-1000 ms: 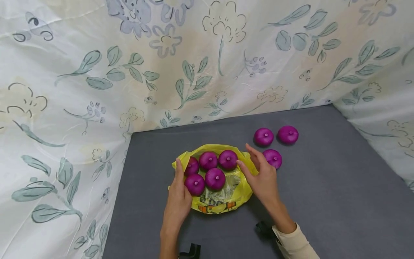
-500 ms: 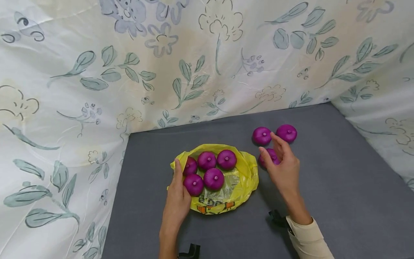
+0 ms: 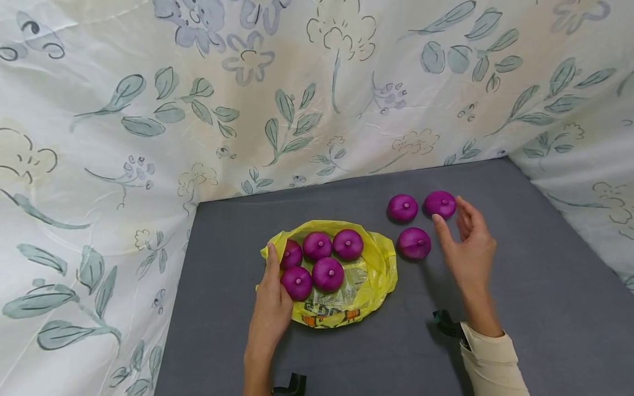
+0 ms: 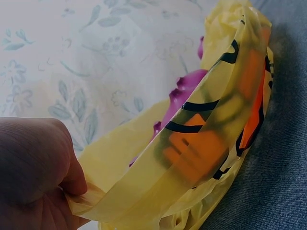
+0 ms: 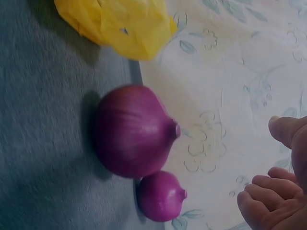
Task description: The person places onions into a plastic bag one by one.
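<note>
My left hand [image 3: 269,311] pinches the left rim of a yellow plastic bag [image 3: 385,269], which lies with its mouth spread wide. Inside sit several purple onions [image 3: 328,274], mostly toward the bag's left and back. In the left wrist view the thumb and fingers hold a fold of the thin plastic. Over to the right, my right hand [image 3: 470,253] is held with thumb and fingers apart beside the far-right onion [image 3: 440,204]; whether it touches cannot be told. Two more loose onions lie nearby, a back one [image 3: 402,208] and a front one [image 3: 414,243].
A dark grey cloth [image 3: 223,236] covers the table. Behind it and at both sides hangs a floral-printed curtain [image 3: 346,132]. Dark camera mounts [image 3: 448,323] are on the wrists.
My right hand has moved right from the bag's right rim, past the front onion, to the far-right onion. The left hand keeps its hold on the bag.
</note>
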The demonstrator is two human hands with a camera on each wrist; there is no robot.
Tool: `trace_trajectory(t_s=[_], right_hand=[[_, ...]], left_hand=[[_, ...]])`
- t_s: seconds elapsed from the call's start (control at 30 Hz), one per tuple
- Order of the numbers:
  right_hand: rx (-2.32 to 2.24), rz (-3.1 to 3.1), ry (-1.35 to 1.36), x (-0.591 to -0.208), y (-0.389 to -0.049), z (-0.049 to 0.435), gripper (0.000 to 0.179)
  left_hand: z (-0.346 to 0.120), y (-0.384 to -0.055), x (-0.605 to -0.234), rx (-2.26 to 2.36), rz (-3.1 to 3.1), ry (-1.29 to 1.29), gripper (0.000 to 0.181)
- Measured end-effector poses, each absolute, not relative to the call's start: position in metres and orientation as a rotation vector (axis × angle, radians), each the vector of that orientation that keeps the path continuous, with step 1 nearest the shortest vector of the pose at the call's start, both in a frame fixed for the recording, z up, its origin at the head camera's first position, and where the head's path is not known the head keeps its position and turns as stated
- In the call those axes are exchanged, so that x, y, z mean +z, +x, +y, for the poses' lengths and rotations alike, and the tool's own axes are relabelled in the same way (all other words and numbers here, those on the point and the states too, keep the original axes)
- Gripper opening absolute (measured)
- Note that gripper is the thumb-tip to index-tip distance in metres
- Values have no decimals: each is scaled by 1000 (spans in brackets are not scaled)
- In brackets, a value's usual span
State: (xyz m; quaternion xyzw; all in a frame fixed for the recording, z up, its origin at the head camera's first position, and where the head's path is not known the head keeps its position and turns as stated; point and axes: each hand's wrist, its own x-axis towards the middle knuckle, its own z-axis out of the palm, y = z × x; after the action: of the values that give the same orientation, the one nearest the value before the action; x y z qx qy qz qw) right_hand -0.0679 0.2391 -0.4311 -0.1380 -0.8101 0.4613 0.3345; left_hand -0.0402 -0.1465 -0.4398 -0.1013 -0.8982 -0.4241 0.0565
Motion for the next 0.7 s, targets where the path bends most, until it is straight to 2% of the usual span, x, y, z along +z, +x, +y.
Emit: trace_trajectory(t_s=[0.7], right_hand=[[1231, -2337, -542, -443, -95, 280, 80]], left_hand=[[-148, -41, -443, -1343, -2713, -307, 90]])
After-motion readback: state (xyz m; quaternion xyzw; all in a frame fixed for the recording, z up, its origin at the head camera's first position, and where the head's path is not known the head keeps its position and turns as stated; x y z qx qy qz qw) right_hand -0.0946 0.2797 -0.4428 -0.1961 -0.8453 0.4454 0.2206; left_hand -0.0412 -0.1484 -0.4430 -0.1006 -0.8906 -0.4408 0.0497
